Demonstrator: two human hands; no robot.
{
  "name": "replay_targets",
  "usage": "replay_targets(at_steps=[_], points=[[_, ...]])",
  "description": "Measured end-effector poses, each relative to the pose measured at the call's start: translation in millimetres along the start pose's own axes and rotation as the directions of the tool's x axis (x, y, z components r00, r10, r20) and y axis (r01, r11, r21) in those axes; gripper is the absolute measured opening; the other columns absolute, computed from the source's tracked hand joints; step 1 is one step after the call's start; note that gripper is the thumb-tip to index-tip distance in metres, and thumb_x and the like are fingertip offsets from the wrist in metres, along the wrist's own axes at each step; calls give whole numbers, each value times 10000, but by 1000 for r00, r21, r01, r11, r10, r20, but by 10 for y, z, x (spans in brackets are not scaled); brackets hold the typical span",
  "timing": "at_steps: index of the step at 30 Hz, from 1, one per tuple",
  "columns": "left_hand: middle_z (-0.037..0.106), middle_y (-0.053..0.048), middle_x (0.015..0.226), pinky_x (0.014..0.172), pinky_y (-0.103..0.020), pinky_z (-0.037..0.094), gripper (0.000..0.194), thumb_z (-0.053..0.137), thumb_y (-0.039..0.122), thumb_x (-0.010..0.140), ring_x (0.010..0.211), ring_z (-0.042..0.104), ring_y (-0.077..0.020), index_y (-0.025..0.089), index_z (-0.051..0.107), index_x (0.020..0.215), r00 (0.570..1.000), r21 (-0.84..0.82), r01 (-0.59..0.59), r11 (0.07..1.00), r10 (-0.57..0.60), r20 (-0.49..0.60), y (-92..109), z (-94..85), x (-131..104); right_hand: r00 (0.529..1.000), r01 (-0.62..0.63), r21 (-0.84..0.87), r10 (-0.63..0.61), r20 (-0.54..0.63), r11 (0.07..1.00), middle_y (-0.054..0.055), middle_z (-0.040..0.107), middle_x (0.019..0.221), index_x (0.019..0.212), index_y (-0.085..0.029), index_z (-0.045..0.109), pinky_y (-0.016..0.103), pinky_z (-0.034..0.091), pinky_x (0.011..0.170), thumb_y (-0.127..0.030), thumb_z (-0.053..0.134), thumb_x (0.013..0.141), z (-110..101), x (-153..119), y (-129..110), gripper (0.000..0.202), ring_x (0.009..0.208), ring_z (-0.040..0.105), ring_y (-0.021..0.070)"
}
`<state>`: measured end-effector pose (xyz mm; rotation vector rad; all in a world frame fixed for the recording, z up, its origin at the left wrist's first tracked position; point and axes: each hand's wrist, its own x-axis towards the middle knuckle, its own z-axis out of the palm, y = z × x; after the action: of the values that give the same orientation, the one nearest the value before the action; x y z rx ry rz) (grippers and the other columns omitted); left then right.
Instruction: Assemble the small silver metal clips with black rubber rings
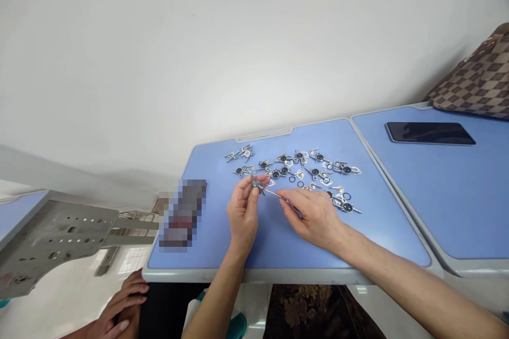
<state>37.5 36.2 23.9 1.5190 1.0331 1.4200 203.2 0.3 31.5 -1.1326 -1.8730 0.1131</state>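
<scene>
Just above the blue table, my left hand (245,211) pinches a small silvery metal fitting (256,185) between thumb and fingers. My right hand (312,214) is closed on a thin metal rod (273,193), which looks like a screwdriver shaft. The rod's far end meets the fitting; its other end is hidden in my fingers. Behind my hands lie several metal fittings with round black discs (315,172), mixed with flat metal plates (326,182) and dark rubber rings (292,179). A smaller group of metal pieces (246,151) without black discs lies at the back left.
A blurred-out dark object (183,213) lies on the table's left side. On the adjoining right-hand table are a black phone (430,133) and a checked bag (477,82). Another person's hand (126,299) rests at lower left. A white wall (254,53) stands behind.
</scene>
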Motion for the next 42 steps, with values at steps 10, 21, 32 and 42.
replay_targets(at_steps=[10,21,32,42], points=[[693,-90,1182,974,-413,534,261,505,297,984,1087,683,-223,210,558,1225,997,163,-77,984,80,-11,-60,-3,-52,994,87,-105,-93,-53,991,22,572,694,1061,-115,655,281,353,539,-78,438,947,39,3,-20,249,582,490,137],[707,-79,1138,951,-386,544,250,541,301,967,1060,690,-219,206,593,1192,999,48,-8,999,10,-33,0,19,-38,913,366,-437,-408,-4,822,31,525,674,1044,-100,672,331,348,560,-54,459,915,-32,63,-28,254,606,458,165],[702,-83,1170,985,-394,525,238,537,301,969,1084,681,-219,200,588,1178,1000,50,7,999,-6,-25,13,13,-27,922,343,-432,-386,-12,834,39,548,688,1024,-115,686,317,359,555,-71,415,947,-25,58,-75,284,607,449,159],[719,-88,1145,941,-392,543,251,538,285,961,1072,690,-222,211,590,1196,990,239,-124,963,135,-30,-19,-17,-64,985,135,-94,-143,-92,986,33,578,702,1141,-114,643,294,392,548,-130,479,955,-91,0,8,249,597,497,155]])
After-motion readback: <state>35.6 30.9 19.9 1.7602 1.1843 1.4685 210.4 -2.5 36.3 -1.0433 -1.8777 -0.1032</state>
